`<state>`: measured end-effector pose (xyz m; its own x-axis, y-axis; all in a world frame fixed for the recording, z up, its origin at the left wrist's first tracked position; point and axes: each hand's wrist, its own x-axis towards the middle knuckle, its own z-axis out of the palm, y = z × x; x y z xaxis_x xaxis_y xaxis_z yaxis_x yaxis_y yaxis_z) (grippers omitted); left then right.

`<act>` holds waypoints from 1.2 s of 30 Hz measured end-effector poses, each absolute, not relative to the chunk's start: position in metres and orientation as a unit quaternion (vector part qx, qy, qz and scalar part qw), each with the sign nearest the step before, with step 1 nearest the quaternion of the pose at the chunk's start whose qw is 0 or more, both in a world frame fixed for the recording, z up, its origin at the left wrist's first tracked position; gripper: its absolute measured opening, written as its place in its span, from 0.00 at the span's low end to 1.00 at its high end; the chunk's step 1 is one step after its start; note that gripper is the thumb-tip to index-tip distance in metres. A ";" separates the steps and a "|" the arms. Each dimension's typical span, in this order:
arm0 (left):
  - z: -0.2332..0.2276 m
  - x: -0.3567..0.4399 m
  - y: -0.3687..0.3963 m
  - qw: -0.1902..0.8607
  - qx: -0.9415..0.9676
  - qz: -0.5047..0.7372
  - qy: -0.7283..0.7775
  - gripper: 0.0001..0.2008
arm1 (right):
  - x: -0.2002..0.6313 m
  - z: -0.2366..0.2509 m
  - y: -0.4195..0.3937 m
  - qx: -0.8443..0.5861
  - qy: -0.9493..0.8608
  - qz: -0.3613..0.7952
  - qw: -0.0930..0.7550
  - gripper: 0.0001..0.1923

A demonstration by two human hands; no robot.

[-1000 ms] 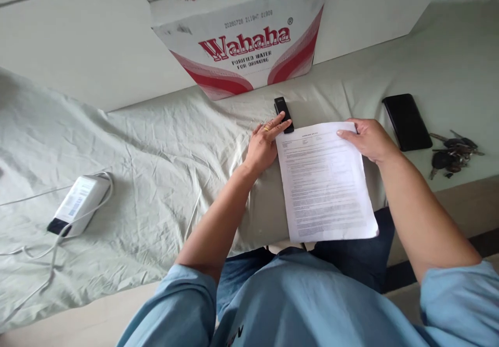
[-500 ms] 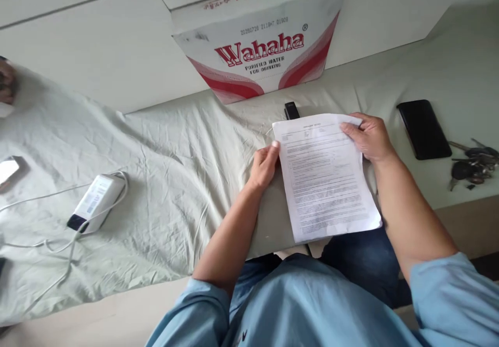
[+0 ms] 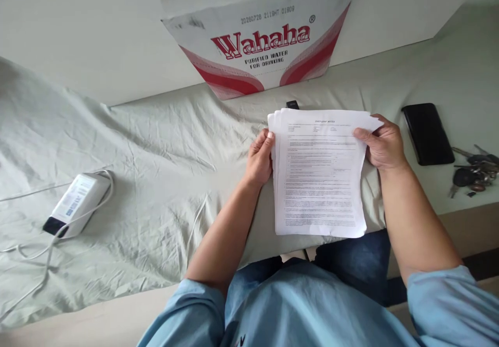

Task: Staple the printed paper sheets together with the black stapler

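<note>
The left hand [image 3: 260, 158] was curled closed on the left edge of some printed sheets [image 3: 322, 183]; the right hand [image 3: 384, 143] pinched their upper right corner. The sheets were between the hands, a black phone [image 3: 428, 133] right of the right one.

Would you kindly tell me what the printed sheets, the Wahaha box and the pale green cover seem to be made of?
Printed sheets: matte paper, by their thin, fanned edges.
Wahaha box: probably cardboard, matte with red print, given its flat panels, straight edges.
Pale green cover: apparently matte cloth, since it wrinkles softly; fibre unclear.
</note>
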<state>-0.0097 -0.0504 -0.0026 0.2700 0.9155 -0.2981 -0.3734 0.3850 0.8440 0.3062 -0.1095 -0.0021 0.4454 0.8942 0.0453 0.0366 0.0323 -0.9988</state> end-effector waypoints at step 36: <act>-0.008 -0.006 -0.041 0.764 0.311 0.426 0.371 0.24 | 0.300 0.007 -0.100 -0.627 -0.335 0.269 0.650 0.31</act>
<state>-0.0063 -0.0414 -0.0084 0.3616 0.8821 -0.3018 -0.4203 0.4432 0.7918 0.3001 -0.0999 0.0068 0.6304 0.7700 0.0987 0.0712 0.0692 -0.9951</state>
